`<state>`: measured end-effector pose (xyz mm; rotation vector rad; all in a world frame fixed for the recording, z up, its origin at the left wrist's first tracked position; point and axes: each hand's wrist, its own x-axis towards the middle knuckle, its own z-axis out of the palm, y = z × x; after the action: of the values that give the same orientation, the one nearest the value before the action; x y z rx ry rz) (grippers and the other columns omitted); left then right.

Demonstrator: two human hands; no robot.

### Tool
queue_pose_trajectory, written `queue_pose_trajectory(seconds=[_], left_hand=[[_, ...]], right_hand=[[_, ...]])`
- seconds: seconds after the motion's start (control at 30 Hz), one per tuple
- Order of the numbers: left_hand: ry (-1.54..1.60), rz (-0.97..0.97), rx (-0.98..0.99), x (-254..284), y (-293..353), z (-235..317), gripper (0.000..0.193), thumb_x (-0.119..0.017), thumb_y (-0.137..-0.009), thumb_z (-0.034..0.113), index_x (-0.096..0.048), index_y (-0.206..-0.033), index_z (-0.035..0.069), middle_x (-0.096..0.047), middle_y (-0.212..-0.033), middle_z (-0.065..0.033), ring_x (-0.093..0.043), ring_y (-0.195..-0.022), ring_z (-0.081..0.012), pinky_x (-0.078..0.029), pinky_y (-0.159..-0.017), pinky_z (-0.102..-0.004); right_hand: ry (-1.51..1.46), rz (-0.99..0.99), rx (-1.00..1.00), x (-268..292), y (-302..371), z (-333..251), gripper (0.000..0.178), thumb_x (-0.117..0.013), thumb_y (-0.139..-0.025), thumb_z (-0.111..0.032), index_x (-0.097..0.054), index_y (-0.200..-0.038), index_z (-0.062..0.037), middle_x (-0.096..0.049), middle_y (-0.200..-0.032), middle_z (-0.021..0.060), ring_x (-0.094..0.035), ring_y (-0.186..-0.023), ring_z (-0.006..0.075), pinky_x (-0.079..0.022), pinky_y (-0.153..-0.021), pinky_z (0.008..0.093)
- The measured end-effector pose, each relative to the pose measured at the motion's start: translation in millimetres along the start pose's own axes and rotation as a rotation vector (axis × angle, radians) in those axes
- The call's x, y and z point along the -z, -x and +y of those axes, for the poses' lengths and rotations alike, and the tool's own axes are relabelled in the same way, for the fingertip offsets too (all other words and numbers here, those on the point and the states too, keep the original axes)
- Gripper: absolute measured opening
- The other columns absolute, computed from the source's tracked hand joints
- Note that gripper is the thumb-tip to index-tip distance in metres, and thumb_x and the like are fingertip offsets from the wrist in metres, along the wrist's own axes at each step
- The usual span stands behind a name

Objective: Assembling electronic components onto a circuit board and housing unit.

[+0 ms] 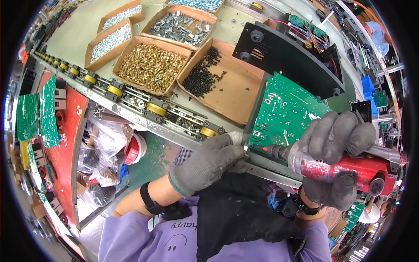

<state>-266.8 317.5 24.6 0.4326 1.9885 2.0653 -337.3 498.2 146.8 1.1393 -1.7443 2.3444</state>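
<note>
My right hand (338, 135), in a grey work glove, is wrapped round a red and silver power screwdriver (321, 169). Its bit points left, just over the lower edge of a green circuit board (286, 111). The board lies tilted at the metal bench edge, scattered with pale solder points. My left hand (207, 163), gloved too, is closed at the board's lower left corner, close to the bit's tip. Its fingertips are pinched together; what they hold, if anything, is too small to make out.
Beyond the board stands a black metal panel (288, 59) with round feet and wiring behind it. Cardboard trays hold black screws (200, 74), brass-coloured screws (150, 65) and metal clips (179, 28). A rail with yellow rollers (156, 109) borders the bench. More circuit boards (49, 111) stand left.
</note>
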Motion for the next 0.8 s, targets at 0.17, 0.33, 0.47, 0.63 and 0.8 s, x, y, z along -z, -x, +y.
queue_pose_trajectory(seconds=[0.17, 0.33, 0.47, 0.63, 0.8], left_hand=[[0.845, 0.115, 0.427, -8, -6, 11, 0.031, -0.054, -0.098, 0.015, -0.059, -0.121, -0.005, -0.061, -0.092, -0.0044, -0.062, -0.082, -0.0095, -0.053, -0.08, -0.0238], [0.595, 0.116, 0.435, -5, -8, 24, 0.027, -0.057, -0.097, 0.016, -0.061, -0.114, -0.004, -0.062, -0.085, -0.0033, -0.06, -0.08, -0.0075, -0.049, -0.073, -0.0215], [0.667, 0.169, 0.366, -13, -7, 29, 0.02, -0.06, -0.093, 0.01, -0.064, -0.108, -0.002, -0.062, -0.084, 0.0002, -0.056, -0.076, -0.0067, -0.048, -0.071, -0.0238], [0.456, 0.199, 0.444, -20, -9, 16, 0.029, -0.066, -0.091, 0.015, -0.063, -0.112, -0.004, -0.062, -0.079, -0.0009, -0.055, -0.063, -0.0067, -0.044, -0.057, -0.0237], [0.601, 0.224, 0.378, -23, -10, 7, 0.038, -0.071, -0.089, 0.021, -0.062, -0.115, -0.005, -0.061, -0.066, -0.0027, -0.053, -0.046, -0.0072, -0.041, -0.042, -0.0252]], right_hand=[[0.106, -0.043, 0.02, -11, -3, 5, 0.035, -0.071, -0.085, -0.025, -0.045, -0.104, -0.0096, -0.048, -0.084, 0.004, -0.047, -0.069, 0.0145, -0.039, -0.059, 0.0277], [0.196, -0.066, -0.048, -21, -2, -1, 0.036, -0.07, -0.085, -0.024, -0.045, -0.106, -0.0081, -0.047, -0.083, 0.0052, -0.047, -0.069, 0.0149, -0.041, -0.058, 0.0274], [0.173, -0.107, -0.102, -21, -8, 0, 0.037, -0.07, -0.084, -0.023, -0.045, -0.107, -0.0075, -0.047, -0.083, 0.006, -0.047, -0.07, 0.0152, -0.043, -0.058, 0.0279], [0.195, -0.182, -0.049, -23, -14, 7, 0.039, -0.073, -0.08, -0.023, -0.047, -0.105, -0.0087, -0.049, -0.082, 0.0058, -0.048, -0.069, 0.015, -0.045, -0.059, 0.0285], [0.283, -0.005, -0.042, -32, -12, 9, 0.039, -0.076, -0.077, -0.022, -0.048, -0.101, -0.0088, -0.051, -0.08, 0.0055, -0.051, -0.07, 0.0161, -0.048, -0.059, 0.0301]])
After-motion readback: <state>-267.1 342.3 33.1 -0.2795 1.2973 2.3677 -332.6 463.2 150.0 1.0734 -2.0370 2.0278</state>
